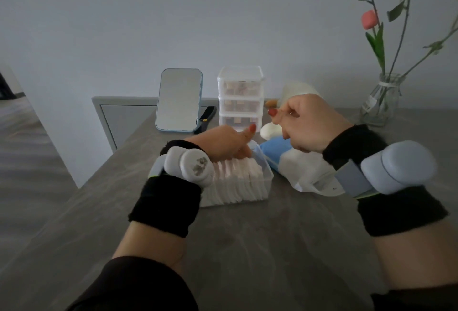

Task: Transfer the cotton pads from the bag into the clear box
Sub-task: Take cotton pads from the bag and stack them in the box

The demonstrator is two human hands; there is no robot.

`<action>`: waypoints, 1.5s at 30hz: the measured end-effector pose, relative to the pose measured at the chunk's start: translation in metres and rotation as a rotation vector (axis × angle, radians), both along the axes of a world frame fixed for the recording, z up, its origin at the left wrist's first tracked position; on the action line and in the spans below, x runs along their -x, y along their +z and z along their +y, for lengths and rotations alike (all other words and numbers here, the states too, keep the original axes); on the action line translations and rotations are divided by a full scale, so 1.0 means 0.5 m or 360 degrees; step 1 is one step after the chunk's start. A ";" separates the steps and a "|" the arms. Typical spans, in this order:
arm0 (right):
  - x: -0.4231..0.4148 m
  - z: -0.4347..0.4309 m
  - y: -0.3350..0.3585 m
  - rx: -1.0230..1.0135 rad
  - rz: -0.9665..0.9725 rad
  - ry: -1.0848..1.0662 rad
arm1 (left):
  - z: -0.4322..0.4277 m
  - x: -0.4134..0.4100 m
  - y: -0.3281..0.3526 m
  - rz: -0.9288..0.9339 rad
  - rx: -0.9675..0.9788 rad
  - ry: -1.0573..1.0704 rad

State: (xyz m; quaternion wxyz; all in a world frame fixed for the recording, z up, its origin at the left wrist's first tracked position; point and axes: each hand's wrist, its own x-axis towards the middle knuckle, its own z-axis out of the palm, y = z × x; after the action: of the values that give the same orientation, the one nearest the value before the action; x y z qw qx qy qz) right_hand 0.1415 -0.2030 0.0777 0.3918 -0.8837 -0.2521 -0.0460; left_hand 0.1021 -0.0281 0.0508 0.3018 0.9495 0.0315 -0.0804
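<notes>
A clear box (269,174) stands on the grey table, filled with a row of white cotton pads (238,183) set on edge. My left hand (223,143) reaches into the box's far end; its fingers press against the pads and the thumb sticks up. To the right of the box lies the white and blue bag (306,169), crumpled and open towards me. Above the bag hovers my right hand (307,124), fingers curled in, with nothing visible inside it.
Behind the box are a blue-framed standing mirror (179,100), a stack of clear drawers (240,97), a black object (206,118) and a pale plush toy (270,130). A glass vase with stems (381,103) stands at the far right. The table's edge runs diagonally on the left.
</notes>
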 end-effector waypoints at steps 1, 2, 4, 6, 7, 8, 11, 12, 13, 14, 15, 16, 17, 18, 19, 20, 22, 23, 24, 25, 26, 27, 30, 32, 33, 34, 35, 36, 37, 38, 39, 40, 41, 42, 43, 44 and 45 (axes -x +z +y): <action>-0.001 -0.001 0.001 -0.0017 -0.0018 -0.0019 | -0.008 -0.003 -0.008 -0.0020 -0.0138 -0.0036; 0.000 -0.002 0.005 -0.0004 -0.0047 -0.0042 | -0.017 -0.003 -0.015 -0.0008 -0.0253 -0.0063; 0.006 -0.014 0.019 0.0045 -0.0123 -0.0074 | -0.024 -0.005 -0.018 0.0014 -0.0315 -0.0080; 0.018 -0.031 0.040 0.0039 -0.0200 -0.0060 | -0.009 -0.006 -0.008 -0.0060 -0.0204 -0.0076; 0.027 -0.043 0.051 0.0018 -0.0231 -0.0048 | -0.005 -0.004 -0.004 -0.0128 -0.0120 -0.0063; 0.035 -0.057 0.065 -0.0004 -0.0238 -0.0036 | -0.006 -0.004 0.003 -0.0232 -0.0030 -0.0056; 0.065 -0.092 0.085 0.0224 -0.0100 0.0008 | -0.047 0.000 0.023 -0.0639 -0.0088 -0.0073; 0.074 -0.102 0.086 0.0469 -0.0046 0.0007 | -0.069 0.005 0.027 -0.0746 -0.0134 -0.0106; 0.084 -0.112 0.085 0.0707 0.0014 -0.0002 | -0.088 0.007 0.031 -0.0761 -0.0156 -0.0149; 0.093 -0.122 0.080 0.0899 0.0078 -0.0016 | -0.105 0.010 0.032 -0.0686 -0.0174 -0.0202; 0.098 -0.134 0.075 0.1009 0.0127 -0.0029 | -0.119 0.012 0.031 -0.0540 -0.0215 -0.0253; 0.102 -0.148 0.068 0.1060 0.0151 -0.0037 | -0.131 0.016 0.028 -0.0388 -0.0277 -0.0296; 0.102 -0.159 0.060 0.1081 0.0146 -0.0048 | -0.140 0.019 0.025 -0.0292 -0.0363 -0.0309; 0.101 -0.170 0.052 0.1087 0.0119 -0.0057 | -0.150 0.022 0.023 -0.0298 -0.0457 -0.0311; 0.098 -0.177 0.042 0.1082 0.0080 -0.0062 | -0.162 0.025 0.018 -0.0360 -0.0541 -0.0303; 0.094 -0.183 0.031 0.1074 0.0041 -0.0053 | -0.175 0.026 0.011 -0.0456 -0.0635 -0.0277; 0.087 -0.186 0.009 0.1037 -0.0017 0.0029 | -0.203 0.028 -0.007 -0.0629 -0.0872 -0.0220; 0.085 -0.185 0.000 0.0994 -0.0021 0.0104 | -0.213 0.027 -0.018 -0.0675 -0.1010 -0.0184; 0.085 -0.184 -0.009 0.0937 0.0001 0.0173 | -0.219 0.024 -0.029 -0.0708 -0.1107 -0.0165; 0.082 -0.176 -0.015 0.0894 0.0025 0.0220 | -0.216 0.021 -0.034 -0.0761 -0.1122 -0.0140; 0.079 -0.175 -0.024 0.0853 0.0050 0.0251 | -0.216 0.018 -0.035 -0.0780 -0.1074 -0.0122; 0.076 -0.176 -0.031 0.0823 0.0056 0.0253 | -0.213 0.015 -0.036 -0.0792 -0.1006 -0.0107; 0.058 -0.185 -0.054 0.0655 0.0018 0.0135 | -0.204 0.001 -0.036 -0.0861 -0.0822 -0.0094; 0.050 -0.176 -0.069 0.0478 0.0040 0.0112 | -0.184 0.000 -0.035 -0.0893 -0.0714 -0.0064; 0.045 -0.168 -0.076 0.0432 0.0054 0.0103 | -0.174 0.001 -0.036 -0.0907 -0.0675 -0.0047; 0.041 -0.161 -0.083 0.0409 0.0046 0.0073 | -0.168 -0.001 -0.034 -0.0903 -0.0653 -0.0054; 0.036 -0.152 -0.091 0.0424 -0.0007 0.0029 | -0.160 -0.001 -0.034 -0.0897 -0.0616 -0.0060; 0.031 -0.145 -0.099 0.0443 -0.0095 -0.0035 | -0.157 -0.004 -0.032 -0.0878 -0.0593 -0.0077; 0.027 -0.139 -0.106 0.0457 -0.0203 -0.0105 | -0.154 -0.006 -0.031 -0.0864 -0.0570 -0.0093; 0.026 -0.134 -0.113 0.0445 -0.0285 -0.0165 | -0.153 -0.007 -0.030 -0.0851 -0.0548 -0.0101; 0.026 -0.131 -0.117 0.0421 -0.0334 -0.0204 | -0.152 -0.009 -0.030 -0.0846 -0.0524 -0.0108; 0.028 -0.128 -0.119 0.0410 -0.0366 -0.0233 | -0.150 -0.009 -0.029 -0.0845 -0.0500 -0.0108; 0.031 -0.126 -0.122 0.0408 -0.0393 -0.0253 | -0.148 -0.010 -0.029 -0.0844 -0.0473 -0.0106; 0.033 -0.125 -0.123 0.0398 -0.0424 -0.0263 | -0.146 -0.009 -0.030 -0.0842 -0.0455 -0.0102; 0.033 -0.125 -0.126 0.0376 -0.0472 -0.0266 | -0.143 -0.009 -0.031 -0.0843 -0.0439 -0.0102; 0.034 -0.127 -0.129 0.0354 -0.0537 -0.0275 | -0.145 -0.011 -0.032 -0.0845 -0.0430 -0.0110; 0.035 -0.124 -0.132 0.0349 -0.0622 -0.0285 | -0.145 -0.011 -0.033 -0.0847 -0.0420 -0.0114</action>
State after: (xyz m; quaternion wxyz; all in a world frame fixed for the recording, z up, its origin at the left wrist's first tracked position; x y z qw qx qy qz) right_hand 0.1240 -0.2652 0.0119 0.2316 -0.9140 -0.2472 -0.2231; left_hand 0.1076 -0.1004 0.0342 0.1705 0.9687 -0.0719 0.1655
